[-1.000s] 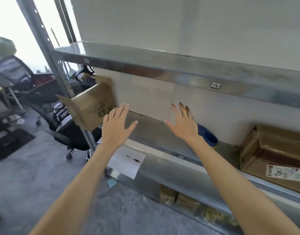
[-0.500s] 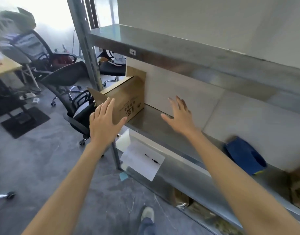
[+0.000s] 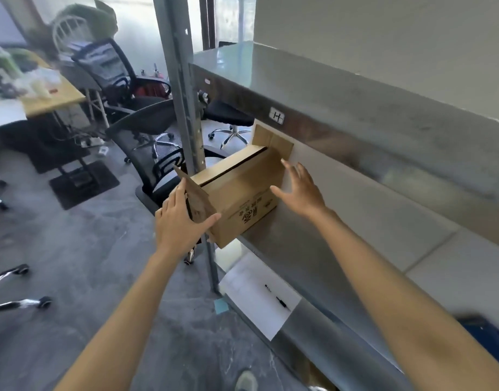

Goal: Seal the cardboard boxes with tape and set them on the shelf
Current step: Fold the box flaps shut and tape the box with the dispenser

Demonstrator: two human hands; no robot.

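Note:
A brown cardboard box (image 3: 242, 190) with printed characters on its side lies at the left end of the metal shelf (image 3: 313, 249), its near end hanging over the edge by the upright post. Its end flaps stand open, one at each end. My left hand (image 3: 180, 221) touches the near open flap, fingers straight, thumb under the flap's edge. Spread open, my right hand (image 3: 299, 190) is at the box's right side near its far end; contact cannot be told.
A grey upright post (image 3: 186, 108) stands just left of the box, with an upper shelf (image 3: 355, 88) above it. Black office chairs (image 3: 146, 142) and a wooden desk (image 3: 45, 94) fill the floor to the left. A white paper sheet (image 3: 256, 294) hangs below the shelf.
My view has swung left and closer to the box. Both hands moved forward to it: the left now touches the near flap, the right is at its right side.

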